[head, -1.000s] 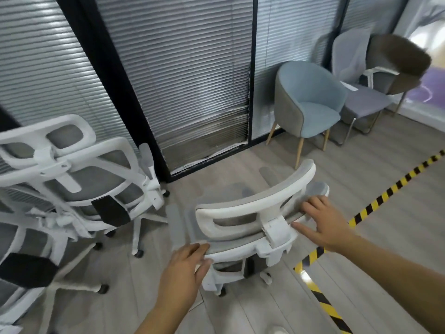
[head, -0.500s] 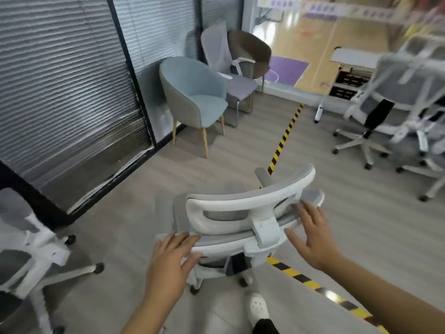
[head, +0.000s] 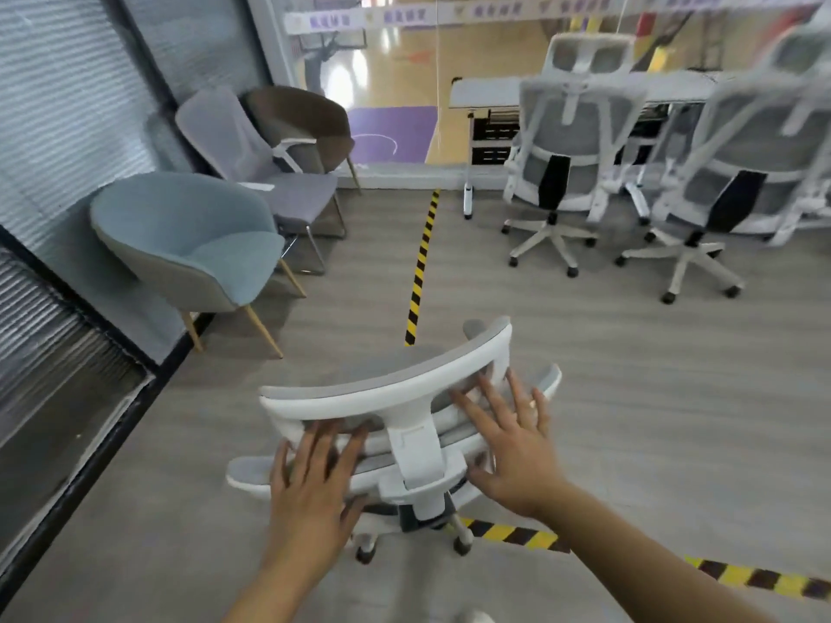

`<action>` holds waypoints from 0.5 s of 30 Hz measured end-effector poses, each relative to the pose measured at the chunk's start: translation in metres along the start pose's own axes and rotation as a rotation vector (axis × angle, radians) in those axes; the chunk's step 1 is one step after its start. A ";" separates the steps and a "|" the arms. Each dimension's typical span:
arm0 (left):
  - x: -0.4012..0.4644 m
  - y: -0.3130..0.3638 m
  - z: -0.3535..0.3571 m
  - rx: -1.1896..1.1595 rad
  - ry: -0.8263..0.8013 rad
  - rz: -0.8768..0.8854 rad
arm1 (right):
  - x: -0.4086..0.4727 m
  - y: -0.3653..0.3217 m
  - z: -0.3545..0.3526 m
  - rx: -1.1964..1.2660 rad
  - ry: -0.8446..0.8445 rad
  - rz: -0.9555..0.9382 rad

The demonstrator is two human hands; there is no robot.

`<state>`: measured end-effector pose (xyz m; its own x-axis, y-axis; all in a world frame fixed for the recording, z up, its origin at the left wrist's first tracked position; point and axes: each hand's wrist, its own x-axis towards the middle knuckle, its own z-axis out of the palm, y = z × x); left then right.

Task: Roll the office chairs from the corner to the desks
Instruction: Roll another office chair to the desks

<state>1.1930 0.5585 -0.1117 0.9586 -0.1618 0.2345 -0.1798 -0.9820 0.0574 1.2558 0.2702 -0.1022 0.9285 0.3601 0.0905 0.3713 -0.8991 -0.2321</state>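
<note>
Fingers: both hands, left hand (head: 314, 483) and right hand (head: 512, 447), lie spread flat, gripping nothing.
Office chair (head: 386, 397): its backrest sits under the fingers, likely for pushing it deskward.

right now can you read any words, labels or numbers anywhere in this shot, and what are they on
None can be read.
Banner strip along the top of the far glass wall: purple characters, too blurred to read.
Office chair under the left hand and right hand: no label visible.
Floor tape: yellow and black stripes only, no text.
</note>
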 end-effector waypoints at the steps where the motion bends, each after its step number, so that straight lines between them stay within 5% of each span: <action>1: 0.017 0.003 0.004 0.001 0.002 0.017 | 0.008 0.012 0.000 0.007 0.011 0.023; 15: 0.288 0.072 0.070 -0.090 -0.046 0.168 | 0.151 0.193 -0.031 -0.058 -0.009 0.227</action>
<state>1.4711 0.4344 -0.1076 0.9220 -0.3292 0.2037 -0.3553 -0.9285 0.1077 1.4680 0.1438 -0.1035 0.9883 0.1489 0.0335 0.1526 -0.9699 -0.1898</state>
